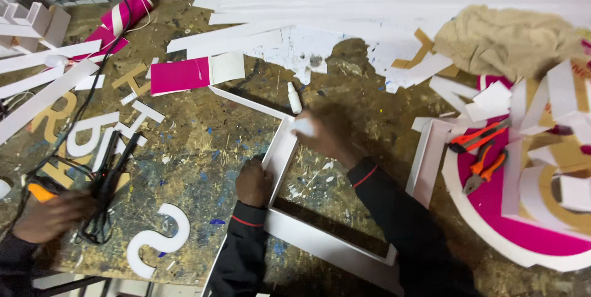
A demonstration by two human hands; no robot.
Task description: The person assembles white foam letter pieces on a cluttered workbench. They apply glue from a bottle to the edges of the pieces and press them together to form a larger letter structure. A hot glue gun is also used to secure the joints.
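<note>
A white frame of flat plastic strips (320, 241) lies on the paint-stained board (203, 149). One wide strip (280, 155) stands on edge at the frame's left side. My left hand (253, 181) is curled over the lower part of that strip. At the strip's upper end my right hand (329, 132) is blurred and pinches a small white end piece (303, 126). A small white bottle (294, 97) lies just above that corner, and neither hand touches it. A thin white strip (246, 101) runs up and left from the corner.
Orange-handled pliers (486, 172) and a cutter (479, 137) lie on a pink round sign (529, 235) at right. A beige cloth (505, 35) sits behind it. At left are a pink sheet (178, 75), white letters (161, 238) and a co-worker's hand (52, 214) by a black corded tool (111, 174).
</note>
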